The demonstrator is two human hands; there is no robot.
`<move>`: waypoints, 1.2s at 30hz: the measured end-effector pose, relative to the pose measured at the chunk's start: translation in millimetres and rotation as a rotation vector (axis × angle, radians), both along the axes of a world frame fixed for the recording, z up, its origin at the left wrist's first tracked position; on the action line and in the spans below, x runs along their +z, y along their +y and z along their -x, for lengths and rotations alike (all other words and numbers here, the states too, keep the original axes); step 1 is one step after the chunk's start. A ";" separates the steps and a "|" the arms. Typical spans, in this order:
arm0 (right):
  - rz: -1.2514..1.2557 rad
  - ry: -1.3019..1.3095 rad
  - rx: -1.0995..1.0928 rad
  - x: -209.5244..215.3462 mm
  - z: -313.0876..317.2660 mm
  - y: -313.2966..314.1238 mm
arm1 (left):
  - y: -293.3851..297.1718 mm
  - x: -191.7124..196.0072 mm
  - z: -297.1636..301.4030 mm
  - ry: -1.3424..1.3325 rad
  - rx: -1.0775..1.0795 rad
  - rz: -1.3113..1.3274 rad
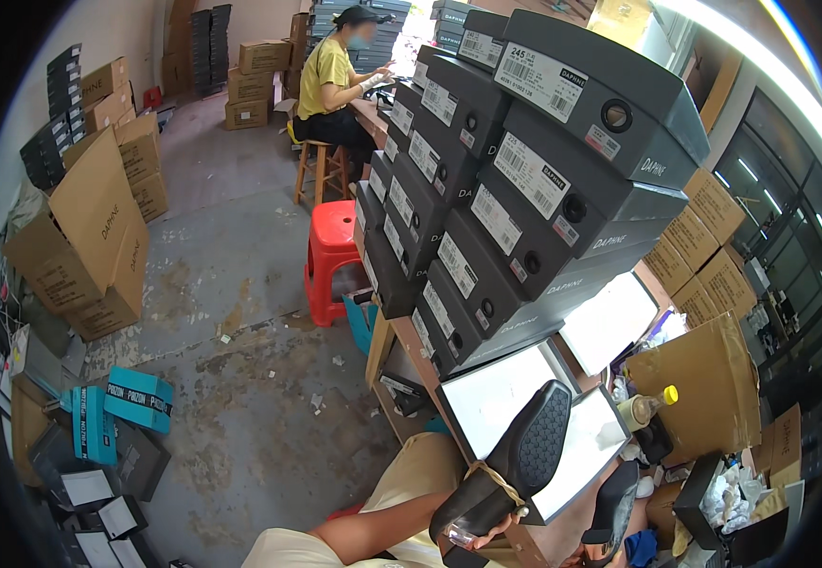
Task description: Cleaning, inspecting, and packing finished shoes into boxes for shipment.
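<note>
My left hand (499,532), mostly hidden behind it, is closed around a black shoe (531,452) with its patterned sole turned up. A tan band (498,481) runs across that shoe. At the lower right, my right hand (589,547) grips a second black shoe (613,504) near the bottom edge of the view; only some fingers show. Beneath the first shoe lies an open shoe box (486,402) with a white inside, on the workbench. A white box lid or tray (586,445) lies beside it.
Tall stacks of dark shoe boxes (548,204) stand on the bench ahead. A bottle with a yellow cap (643,409) and a crumpled-paper-filled box (728,506) are at right. A red stool (327,260), cartons (98,241) and blue packages (139,399) stand left. Another person (328,80) sits farther off.
</note>
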State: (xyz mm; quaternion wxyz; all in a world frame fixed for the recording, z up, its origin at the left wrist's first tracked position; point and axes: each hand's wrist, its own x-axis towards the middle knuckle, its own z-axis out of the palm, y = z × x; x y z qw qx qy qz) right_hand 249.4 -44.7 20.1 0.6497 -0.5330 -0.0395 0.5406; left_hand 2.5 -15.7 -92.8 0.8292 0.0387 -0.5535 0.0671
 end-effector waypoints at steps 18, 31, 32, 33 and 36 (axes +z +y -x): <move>-0.113 -0.422 -0.186 7.3 8.3 4.6 | -10.5 24.9 23.0 0.279 0.104 0.110; -0.119 -0.956 -0.037 -25.5 -23.2 -4.7 | -27.5 -0.5 14.5 0.388 0.133 0.322; -0.185 -1.047 -0.057 -28.8 -21.7 -2.9 | -28.2 4.4 14.9 0.386 0.125 0.322; -0.254 -1.139 -0.075 -30.6 -18.3 -0.1 | -28.1 7.3 15.7 0.397 0.134 0.319; -0.081 -1.346 0.058 -28.5 -10.9 -0.3 | -28.3 14.5 17.7 0.424 0.173 0.324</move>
